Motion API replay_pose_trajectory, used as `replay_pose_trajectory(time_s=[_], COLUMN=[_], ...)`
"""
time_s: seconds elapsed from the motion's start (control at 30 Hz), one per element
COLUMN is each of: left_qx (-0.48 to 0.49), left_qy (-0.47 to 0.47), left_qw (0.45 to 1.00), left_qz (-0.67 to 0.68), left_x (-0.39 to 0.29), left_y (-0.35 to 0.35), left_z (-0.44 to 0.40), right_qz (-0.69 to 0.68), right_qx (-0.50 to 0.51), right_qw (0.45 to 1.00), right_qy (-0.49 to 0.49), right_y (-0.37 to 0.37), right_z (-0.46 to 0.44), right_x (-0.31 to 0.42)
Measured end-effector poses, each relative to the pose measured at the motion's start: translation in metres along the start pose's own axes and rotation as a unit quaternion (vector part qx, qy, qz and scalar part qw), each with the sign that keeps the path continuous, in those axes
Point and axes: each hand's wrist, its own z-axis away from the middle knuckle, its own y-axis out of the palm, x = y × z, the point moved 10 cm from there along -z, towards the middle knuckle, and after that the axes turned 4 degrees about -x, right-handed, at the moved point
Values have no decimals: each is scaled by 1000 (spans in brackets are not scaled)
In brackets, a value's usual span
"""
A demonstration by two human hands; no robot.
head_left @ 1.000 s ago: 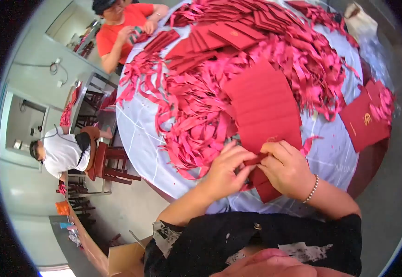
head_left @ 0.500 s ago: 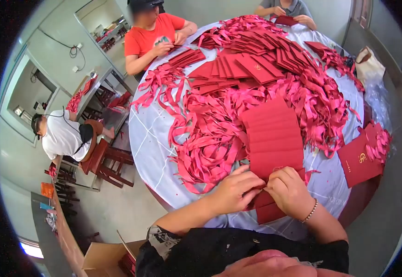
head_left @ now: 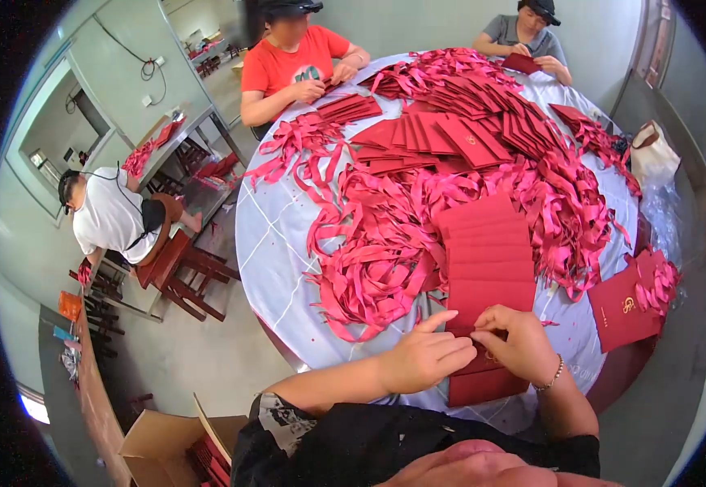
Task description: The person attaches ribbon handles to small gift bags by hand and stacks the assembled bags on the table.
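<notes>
A fanned row of dark red cards point(head_left: 487, 264) lies on the white-covered table, its near end below my hands. My left hand point(head_left: 430, 353) is over the left edge of this row, index finger stretched out and the other fingers curled. From the right, my right hand point(head_left: 518, 341) reaches over the same cards, thumb and fingertips pinched together near a gold mark; what they hold is too small to make out. Pink ribbons point(head_left: 377, 268) are heaped left of the row, and another ribbon pile point(head_left: 568, 227) lies to its right.
More red cards point(head_left: 450, 138) are stacked farther back. At the right edge are a large red folder point(head_left: 621, 304) and a plastic bag point(head_left: 660, 211). People in red point(head_left: 284, 69) and grey point(head_left: 523, 40) sit across the table. An open carton point(head_left: 158, 438) stands lower left.
The view has tilted up, bringing the person in grey into sight. My left hand has drawn slightly away from my right, and its index finger has straightened.
</notes>
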Motion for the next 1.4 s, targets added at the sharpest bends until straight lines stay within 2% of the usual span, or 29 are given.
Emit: replay_pose_trajectory(time_s=[0.13,0.2,0.37,0.43,0.5,0.57,0.63,0.7,0.73,0.8,0.83,0.87,0.93,0.97,1.03,1.13,1.23,1.4], left_qx=[16,18,38,27,-37,-50,-51,-46,-38,46,17,16,-32,-30,-58,-108,-64,-22], left_qy=[30,35,38,15,-74,-89,-114,-106,-95,-87,-34,-35,-103,-107,-233,-231,-333,-319], left_qw=[999,999,998,999,995,993,989,990,990,981,991,991,984,983,956,955,922,935], left_qz=[-16,-19,-20,-16,58,61,75,86,94,167,126,128,142,145,169,151,187,153], left_x=[-7,-11,-11,-5,17,23,31,30,28,13,1,1,21,24,55,69,85,86], left_y=[7,6,9,11,5,0,0,-1,0,23,16,16,5,3,-6,-19,-16,-6], left_z=[1,0,1,4,4,5,6,6,6,6,3,2,1,0,7,8,15,13], right_qz=[0,-6,52,-4,-36,-95,-112,-132,-92,-40,-39,-62,-140,-142,60,180,214,247], right_qx=[57,141,201,166,141,27,7,-13,-29,-71,-70,-76,-100,-99,-140,-47,-70,-145], right_qw=[997,987,978,984,988,995,993,991,995,997,997,995,985,985,977,951,952,937], right_qy=[42,81,31,58,56,34,34,34,20,-7,-4,-12,-29,-24,-147,-247,-207,-201], right_y=[1,8,20,19,22,10,14,15,10,-5,-6,-8,-11,-9,-14,5,7,-7], right_z=[-7,-8,-16,-19,-20,-25,-27,-30,-35,-46,-50,-53,-53,-50,-38,-19,-6,11], right_x=[-8,-7,0,-4,1,-1,-4,-10,-11,-12,-11,-6,15,22,59,71,50,22])
